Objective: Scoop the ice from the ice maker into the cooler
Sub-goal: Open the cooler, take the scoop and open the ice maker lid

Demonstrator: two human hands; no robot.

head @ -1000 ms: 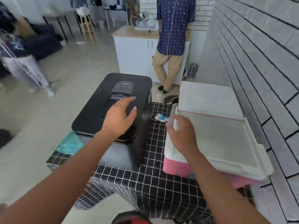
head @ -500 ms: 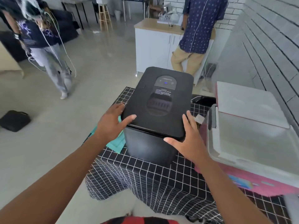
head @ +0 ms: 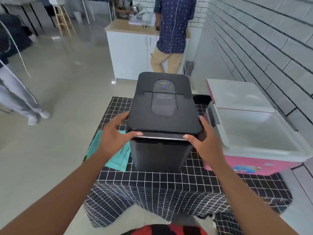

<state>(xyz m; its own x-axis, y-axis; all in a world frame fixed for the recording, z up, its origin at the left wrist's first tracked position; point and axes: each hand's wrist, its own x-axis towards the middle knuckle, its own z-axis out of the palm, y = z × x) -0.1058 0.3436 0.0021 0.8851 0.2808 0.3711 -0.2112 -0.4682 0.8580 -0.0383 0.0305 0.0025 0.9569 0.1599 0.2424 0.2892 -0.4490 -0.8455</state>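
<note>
A black ice maker (head: 160,153) stands in the middle of a table under a black grid cloth (head: 152,180). Its lid (head: 162,122) has a blue light on the top panel. My left hand (head: 115,134) grips the lid's front left corner, thumb along the front edge. At the front right corner my right hand (head: 205,141) grips it the same way. A thin bright strip shows under the lid's front edge. The pink cooler (head: 254,164) sits just right of the ice maker, white lid (head: 254,133) down. No ice or scoop is visible.
A teal cloth (head: 118,158) lies under the ice maker's left side. A white brick wall (head: 271,48) runs close along the right. One person stands at a white cabinet (head: 128,53) behind the table, another stands on the floor at far left (head: 17,99).
Both hands moved onto the ice maker: the left from its top, the right from the cooler lid, and they now grip the lid's front corners. The view has centred on the ice maker.
</note>
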